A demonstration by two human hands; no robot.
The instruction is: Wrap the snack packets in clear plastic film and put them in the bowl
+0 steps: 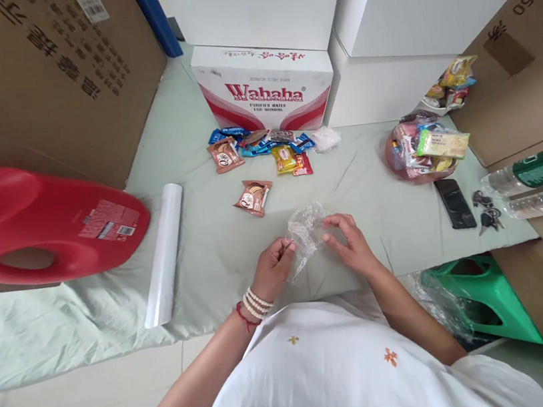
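Note:
A crumpled clear plastic bag is between my two hands, just above the pale green cloth. My left hand pinches its left side between thumb and fingers. On the other side, my right hand has thumb and index finger apart at the bag's edge; whether it touches the plastic I cannot tell. Beyond the hands lies a brown snack packet, with a second brown packet farther back. A yellow packet, several blue packets and a small crumpled piece of clear plastic lie near them.
A Wahaha water carton stands at the back. To the left are a plastic roll and a large red jug. A bowl of snacks, a phone, keys and bottles are on the right.

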